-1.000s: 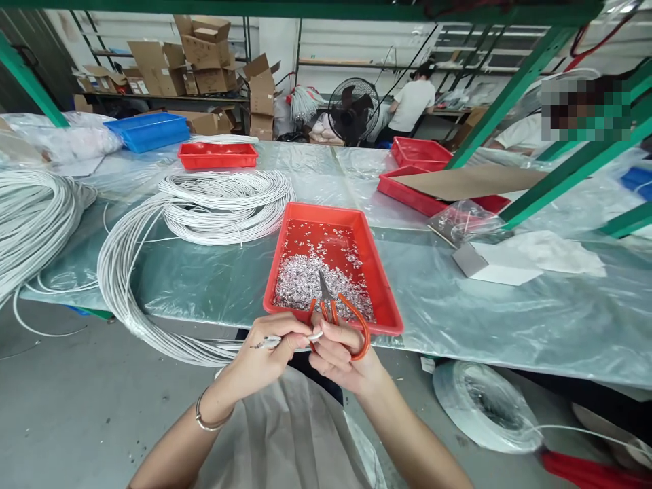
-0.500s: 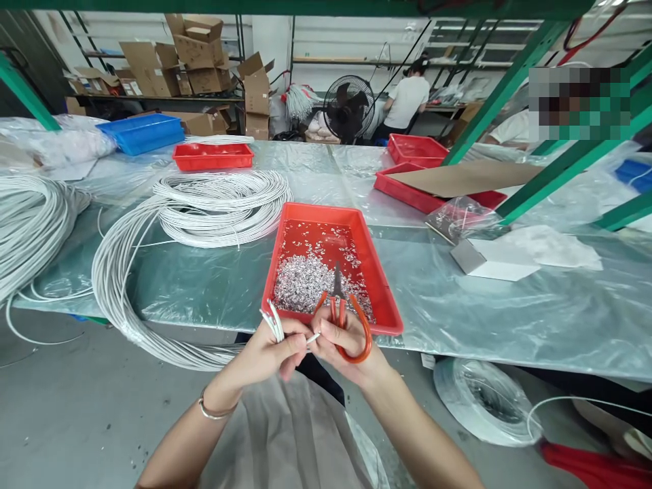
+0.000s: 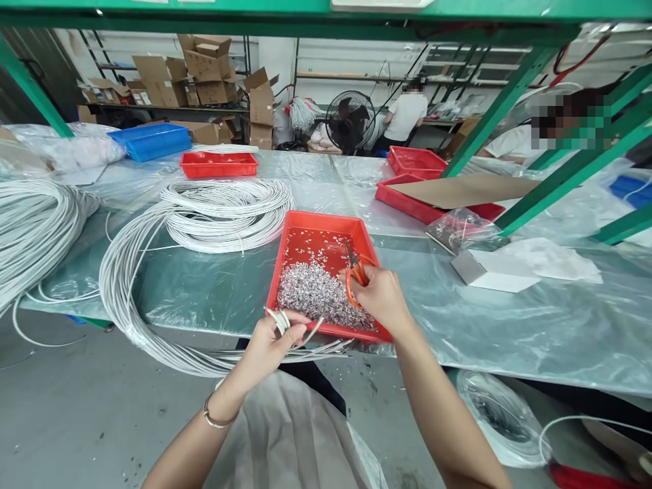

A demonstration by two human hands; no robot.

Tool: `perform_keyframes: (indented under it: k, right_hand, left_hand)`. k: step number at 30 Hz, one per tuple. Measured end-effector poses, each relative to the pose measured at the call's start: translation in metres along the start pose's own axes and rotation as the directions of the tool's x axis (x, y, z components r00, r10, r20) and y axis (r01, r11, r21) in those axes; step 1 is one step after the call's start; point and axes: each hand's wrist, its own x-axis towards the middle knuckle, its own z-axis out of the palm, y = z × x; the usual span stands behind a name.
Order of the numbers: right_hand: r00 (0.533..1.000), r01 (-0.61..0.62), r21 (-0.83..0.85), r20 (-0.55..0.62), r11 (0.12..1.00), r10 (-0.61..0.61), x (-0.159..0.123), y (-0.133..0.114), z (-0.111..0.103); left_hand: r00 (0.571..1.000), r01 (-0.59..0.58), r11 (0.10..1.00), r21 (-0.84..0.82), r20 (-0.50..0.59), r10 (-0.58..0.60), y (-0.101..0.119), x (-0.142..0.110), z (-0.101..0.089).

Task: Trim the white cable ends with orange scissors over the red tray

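My left hand (image 3: pixel 271 345) is closed around several white cables (image 3: pixel 280 320) at the near edge of the red tray. One cable end (image 3: pixel 314 330) sticks out past the thumb toward the right. My right hand (image 3: pixel 381 297) is over the tray's right side and holds a pair of orange-handled scissors (image 3: pixel 355 273), blades pointing away from me. Its fingertips are low by the small parts and partly hidden, so I cannot tell whether they also pinch one. Small shiny metal pieces (image 3: pixel 316 293) are heaped in the near part of the red tray (image 3: pixel 326 219).
Coiled white cable (image 3: pixel 229 217) lies left of the tray, its bundle drooping over the table edge. A white box (image 3: pixel 502 270) and a cardboard sheet (image 3: pixel 468 190) are at right. Green posts (image 3: pixel 502 112) frame the table. Two other people are beyond it.
My right hand has left the cable end by my left hand and moved forward and right over the tray, carrying the scissors. My left hand keeps the cables. The view has tilted up slightly.
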Motion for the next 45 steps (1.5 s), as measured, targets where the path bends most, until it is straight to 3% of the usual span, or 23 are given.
perform_keyframes:
  k: [4, 7, 10, 14, 17, 24, 29, 35, 38, 40, 45]
  right_hand:
    - [0.999, 0.006, -0.046, 0.037, 0.999, -0.005, 0.004, 0.015, -0.004]
    - [0.985, 0.022, 0.161, 0.165, 0.987, -0.049, -0.007, 0.014, -0.009]
    - [0.954, 0.032, 0.403, 0.261, 0.915, -0.149, -0.029, 0.0, -0.019]
    - [0.832, 0.011, 0.386, 0.508, 0.923, -0.223, -0.062, -0.019, -0.036]
    - [0.779, 0.067, 0.277, 0.586, 0.959, -0.223, -0.078, -0.023, -0.044]
    - [0.756, 0.202, 0.161, 0.602, 0.966, -0.258, -0.083, -0.03, -0.04]
    - [0.734, 0.218, 0.095, 0.64, 0.971, -0.227, -0.085, -0.033, -0.036]
    - [0.699, 0.271, 0.103, 0.663, 0.957, -0.269, -0.083, -0.037, -0.045]
    - [0.7, 0.311, 0.088, 0.653, 0.946, -0.29, -0.081, -0.036, -0.05]
    - [0.71, 0.336, 0.069, 0.637, 0.939, -0.3, -0.081, -0.036, -0.052]
    - [0.694, 0.355, 0.035, 0.659, 0.934, -0.288, -0.078, -0.038, -0.053]
  left_hand:
    - [0.998, 0.038, 0.973, -0.226, 0.056, -0.026, -0.003, -0.003, -0.004]
    - [1.0, 0.023, 0.948, -0.317, 0.02, -0.018, 0.0, -0.007, -0.004]
    - [0.997, 0.061, 0.923, -0.381, -0.013, -0.071, 0.006, -0.011, -0.002]
    - [1.0, -0.003, 0.93, -0.368, 0.026, 0.013, 0.012, -0.016, 0.0]
    - [0.996, -0.052, 0.933, -0.355, 0.051, 0.075, 0.012, -0.018, 0.0]
    - [0.996, 0.048, 0.875, -0.481, 0.087, -0.007, 0.013, -0.021, 0.003]
    - [0.998, 0.061, 0.924, -0.376, 0.009, -0.062, 0.021, -0.021, 0.009]
    - [0.998, 0.001, 0.972, -0.234, -0.068, -0.017, 0.023, -0.019, 0.009]
    - [0.993, -0.042, 0.98, -0.194, -0.114, 0.02, 0.02, -0.017, 0.008]
    - [0.989, -0.015, 0.975, -0.22, -0.146, -0.017, 0.018, -0.017, 0.008]
    - [0.988, 0.127, 0.933, -0.336, -0.044, -0.15, 0.016, -0.02, 0.006]
